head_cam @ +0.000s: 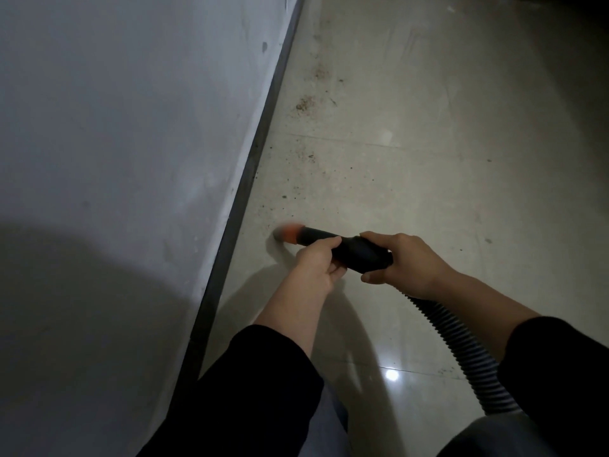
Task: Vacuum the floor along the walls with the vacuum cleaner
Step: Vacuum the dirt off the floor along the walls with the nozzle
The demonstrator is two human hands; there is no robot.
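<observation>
Plainly, from the head camera, both hands are on the vacuum cleaner's black wand (349, 250): the left hand (314, 263) has its fingers curled round the front section, and the right hand (403, 265) is wrapped round the rear, where the ribbed hose (461, 351) joins and trails back to the lower right. The orange tip (290, 233) sits low over the tiled floor (445, 179), just beside the dark skirting strip (260, 150) at the foot of the wall (115, 127); it is blurred, so whether it touches the tile cannot be told. Ahead, along the same edge, lie scattered dark specks (298, 184) and, further on, a denser dirt patch (304, 104). To do this stretch well, the tip should probably ride right in the angle between skirting and floor and travel slowly forward along it. The left hand would steer the tip while the right feeds hose, so slack neither tugs it off line nor drags grit across the tiles.
</observation>
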